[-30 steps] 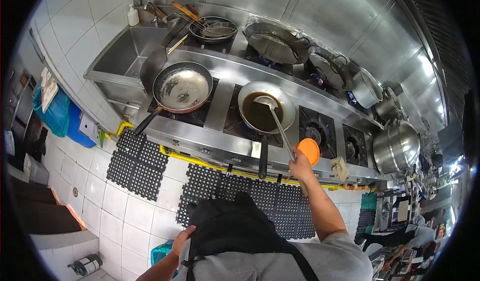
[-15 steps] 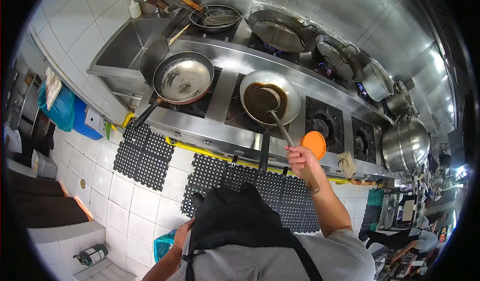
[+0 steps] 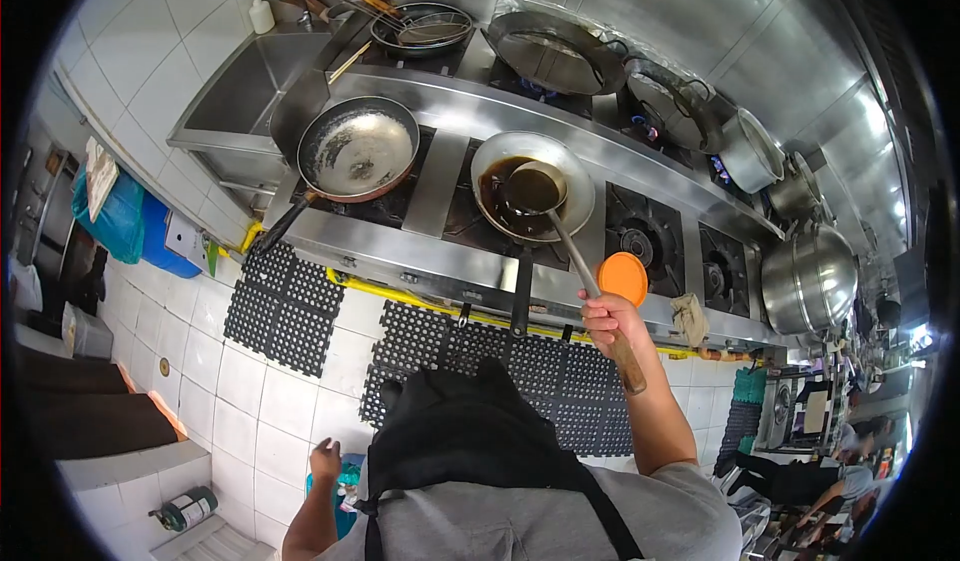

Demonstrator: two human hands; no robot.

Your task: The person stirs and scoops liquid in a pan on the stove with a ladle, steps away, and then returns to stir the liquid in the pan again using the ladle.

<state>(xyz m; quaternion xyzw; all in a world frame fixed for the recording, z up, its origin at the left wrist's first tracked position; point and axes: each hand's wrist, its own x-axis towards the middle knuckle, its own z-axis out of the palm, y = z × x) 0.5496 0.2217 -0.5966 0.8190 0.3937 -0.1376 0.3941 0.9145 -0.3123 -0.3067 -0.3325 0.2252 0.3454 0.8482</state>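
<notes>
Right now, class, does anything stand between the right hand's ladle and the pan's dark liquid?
Nothing visible does: the right hand grips the ladle, whose bowl is within the frying pan, at the dark liquid. The orange disc lies right of the ladle, outside that path.

- Our right hand point(image 3: 609, 323) grips long-handled steel ladle point(image 3: 575, 248), bowl over dark brown liquid point(image 3: 493, 193) in round silver pan point(image 3: 577, 166); contact unclear.
- Our left hand point(image 3: 325, 459) near our black apron point(image 3: 460, 421), fingers curled.
- Round orange disc point(image 3: 623, 279) just beside our right hand.
</notes>
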